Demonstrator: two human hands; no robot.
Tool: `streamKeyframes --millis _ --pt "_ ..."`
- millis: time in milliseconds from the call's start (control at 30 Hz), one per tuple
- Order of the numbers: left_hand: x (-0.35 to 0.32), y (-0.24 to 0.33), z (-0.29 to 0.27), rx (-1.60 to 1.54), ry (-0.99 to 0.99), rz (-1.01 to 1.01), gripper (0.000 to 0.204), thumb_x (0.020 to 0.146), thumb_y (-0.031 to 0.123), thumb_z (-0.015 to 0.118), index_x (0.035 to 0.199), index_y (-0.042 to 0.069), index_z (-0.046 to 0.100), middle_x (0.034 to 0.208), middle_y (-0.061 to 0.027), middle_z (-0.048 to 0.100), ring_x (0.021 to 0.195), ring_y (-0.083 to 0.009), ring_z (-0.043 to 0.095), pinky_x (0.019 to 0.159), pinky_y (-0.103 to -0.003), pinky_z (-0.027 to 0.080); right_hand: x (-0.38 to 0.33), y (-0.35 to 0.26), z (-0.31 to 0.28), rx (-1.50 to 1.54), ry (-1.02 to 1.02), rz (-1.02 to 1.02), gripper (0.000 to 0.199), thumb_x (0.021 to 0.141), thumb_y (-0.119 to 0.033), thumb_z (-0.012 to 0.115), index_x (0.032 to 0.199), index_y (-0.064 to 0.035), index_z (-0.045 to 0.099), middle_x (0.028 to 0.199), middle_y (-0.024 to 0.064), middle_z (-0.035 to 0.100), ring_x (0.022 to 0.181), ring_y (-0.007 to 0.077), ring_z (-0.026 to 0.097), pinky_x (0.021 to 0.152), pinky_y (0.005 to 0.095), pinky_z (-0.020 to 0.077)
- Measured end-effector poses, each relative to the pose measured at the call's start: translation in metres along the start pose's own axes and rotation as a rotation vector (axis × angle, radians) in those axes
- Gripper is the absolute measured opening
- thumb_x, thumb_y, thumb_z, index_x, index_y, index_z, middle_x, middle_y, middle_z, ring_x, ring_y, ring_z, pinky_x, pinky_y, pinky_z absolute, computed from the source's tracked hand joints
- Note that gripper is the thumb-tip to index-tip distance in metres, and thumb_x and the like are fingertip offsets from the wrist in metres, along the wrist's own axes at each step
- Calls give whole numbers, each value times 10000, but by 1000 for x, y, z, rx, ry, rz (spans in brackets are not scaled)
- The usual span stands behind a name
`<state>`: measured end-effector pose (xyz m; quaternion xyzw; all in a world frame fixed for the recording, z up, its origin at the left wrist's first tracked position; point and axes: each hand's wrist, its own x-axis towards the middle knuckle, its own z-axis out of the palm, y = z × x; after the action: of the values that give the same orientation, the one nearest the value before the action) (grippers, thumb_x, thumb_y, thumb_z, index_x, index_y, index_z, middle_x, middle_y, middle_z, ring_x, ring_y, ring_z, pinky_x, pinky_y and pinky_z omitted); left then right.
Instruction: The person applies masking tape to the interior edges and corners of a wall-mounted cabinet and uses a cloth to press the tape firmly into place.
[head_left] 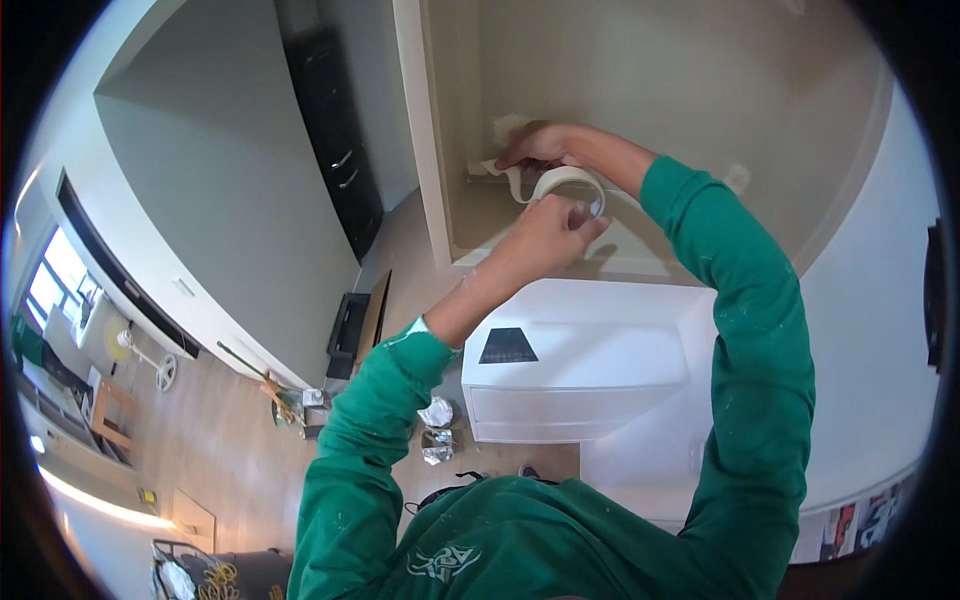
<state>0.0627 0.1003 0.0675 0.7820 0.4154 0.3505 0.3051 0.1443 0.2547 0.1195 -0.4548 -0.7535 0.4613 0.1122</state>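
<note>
A roll of cream masking tape is gripped by its lower side in my left hand, the thumb inside its ring. From the roll a loose strip of tape curls up to my right hand. That hand is bent over the strip, its fingertips closed around the strip's end close to the beige recessed panel; the exact grip is partly hidden. Pale patches show on the panel beside my right hand.
Below my hands stands a white cabinet with a dark trapezoid piece on top. A white frame post borders the panel. Foil-wrapped items lie on the floor. Far left are a white pedestal fan and a wooden stool.
</note>
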Motion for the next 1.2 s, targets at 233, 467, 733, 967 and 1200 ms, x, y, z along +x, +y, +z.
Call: streamKeyframes --millis 233,467,733,967,1200 --pt "-26 -16 -18 -780 469 -135 306 954 278 588 1101 10 576 778 -3 521 674 -114 463 592 -308 412 -12 9 -3 35 93 -136 160 830 -172 769 855 -65 653 741 12 549 607 128 478 531 337 409" --pt "8 -37 -18 -1287 672 -336 148 993 240 513 945 102 491 757 14 352 648 -113 332 580 -270 336 -28 -1 2 -19 65 -150 200 841 -203 764 784 -93 607 675 -18 483 565 97 416 497 283 362" --pt "46 -43 -15 -1236 895 -473 118 973 219 532 888 144 500 688 36 350 537 -83 286 463 -234 242 -11 4 -2 77 -19 -82 160 861 -148 730 851 -47 606 668 14 515 506 107 467 441 305 403" --pt "60 -45 -8 -1204 955 -472 138 965 235 559 878 128 557 648 43 364 499 -75 271 438 -246 236 -8 12 -10 44 -35 -175 162 851 -152 736 797 -66 610 689 11 505 546 100 469 478 283 408" --pt "72 -62 -13 -1257 944 -384 138 964 222 555 975 94 604 713 -7 537 546 -85 460 468 -261 370 4 3 -4 -318 97 -304 187 816 -179 739 780 -3 688 715 65 634 617 146 559 557 320 448"
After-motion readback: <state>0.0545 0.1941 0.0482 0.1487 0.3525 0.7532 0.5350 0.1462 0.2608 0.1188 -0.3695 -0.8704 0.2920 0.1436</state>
